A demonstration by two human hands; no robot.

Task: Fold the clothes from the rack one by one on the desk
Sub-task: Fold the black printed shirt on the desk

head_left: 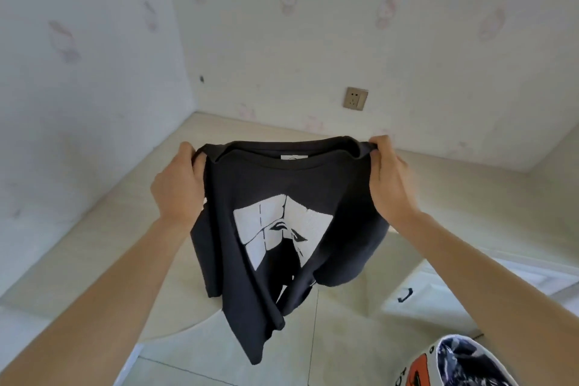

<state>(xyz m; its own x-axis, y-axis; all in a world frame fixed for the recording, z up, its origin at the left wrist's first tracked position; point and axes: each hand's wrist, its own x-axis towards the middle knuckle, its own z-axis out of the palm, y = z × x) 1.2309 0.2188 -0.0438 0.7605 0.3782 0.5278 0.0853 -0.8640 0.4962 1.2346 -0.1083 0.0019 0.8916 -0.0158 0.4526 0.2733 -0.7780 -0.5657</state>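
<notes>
I see a soft black shirt (282,222) with a white print hanging limp in the air above the pale, smooth tabletop (131,229). My left hand (178,185) and right hand (391,178) each pinch a shoulder, fingers (380,142) curled over the bunched cloth.

We note the shirt (282,197), centre frame: dark matt cloth, white flat print. Desk (454,194) behind it: pale, smooth, faint sheen. Wallpaper (282,41) above: matt, lightly textured. Socket (355,98), upper middle: glossy plastic. Floor tiles (344,338) below: smooth.
</notes>
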